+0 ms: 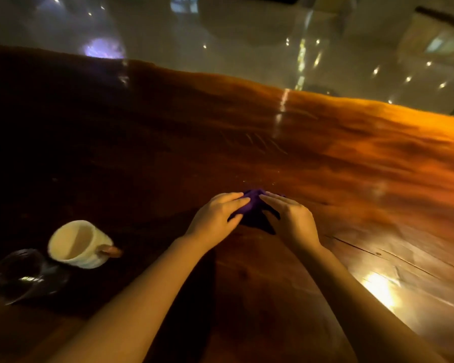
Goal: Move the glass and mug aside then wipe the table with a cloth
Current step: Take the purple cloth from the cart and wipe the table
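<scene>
A dark purple cloth (254, 212) lies bunched on the brown wooden table (351, 163), near its middle. My left hand (216, 217) rests on the cloth's left side with fingers laid over it. My right hand (290, 218) presses on its right side, fingers pointing toward the left hand. A cream ribbed mug (78, 243) with a brown handle stands at the lower left, empty as far as I see. Just left of the mug stands a clear glass (19, 275), dark and hard to make out.
The table's far edge (220, 77) runs across the upper view, with a glossy floor (247, 35) beyond it. A bright light reflection (380, 288) glares on the table at the lower right. The left part of the table is in deep shadow.
</scene>
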`<state>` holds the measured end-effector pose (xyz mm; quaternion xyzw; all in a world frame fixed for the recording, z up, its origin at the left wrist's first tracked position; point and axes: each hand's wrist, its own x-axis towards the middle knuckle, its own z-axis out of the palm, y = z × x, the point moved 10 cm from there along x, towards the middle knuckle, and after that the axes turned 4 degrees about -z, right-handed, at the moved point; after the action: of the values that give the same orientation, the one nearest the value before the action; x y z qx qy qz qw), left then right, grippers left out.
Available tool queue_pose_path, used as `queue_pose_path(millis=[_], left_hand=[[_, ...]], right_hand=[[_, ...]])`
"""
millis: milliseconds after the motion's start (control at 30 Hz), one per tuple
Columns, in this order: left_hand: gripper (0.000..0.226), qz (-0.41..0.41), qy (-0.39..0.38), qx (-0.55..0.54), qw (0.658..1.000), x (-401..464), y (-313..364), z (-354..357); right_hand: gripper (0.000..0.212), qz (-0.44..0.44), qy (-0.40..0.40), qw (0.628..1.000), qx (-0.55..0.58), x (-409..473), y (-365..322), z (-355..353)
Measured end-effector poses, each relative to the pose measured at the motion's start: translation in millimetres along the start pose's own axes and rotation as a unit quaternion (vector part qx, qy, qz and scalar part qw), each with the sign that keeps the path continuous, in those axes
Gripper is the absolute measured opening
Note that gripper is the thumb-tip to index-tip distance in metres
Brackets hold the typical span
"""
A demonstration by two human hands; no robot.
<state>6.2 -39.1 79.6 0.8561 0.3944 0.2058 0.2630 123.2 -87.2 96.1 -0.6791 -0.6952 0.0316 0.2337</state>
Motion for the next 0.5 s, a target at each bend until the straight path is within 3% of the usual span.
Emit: queue_pose_path(millis=[200,367,433,500], left_hand=[[0.045,0.023,-0.043,-0.023,0.999,41.4,-12.3,92.6],[0.045,0.057,-0.137,0.017,0.989,44.0,-25.1,144.4],[0.044,0.088,-0.118,0.019,0.989,40.4,-28.6,133.2],[0.041,0.102,-0.036,0.026,0.994,42.2,-41.0,101.0]], right_hand=[[0.038,0.052,0.013,0.998,-0.014,-21.8,84.4,34.0],[0.021,0.063,-0.054,0.996,-0.031,-39.4,119.2,67.5],[0.015,0.039,-0.036,0.998,-0.041,-41.9,121.2,68.9],[0.026,0.027,0.008,0.998,-0.056,-39.1,122.3,65.8]])
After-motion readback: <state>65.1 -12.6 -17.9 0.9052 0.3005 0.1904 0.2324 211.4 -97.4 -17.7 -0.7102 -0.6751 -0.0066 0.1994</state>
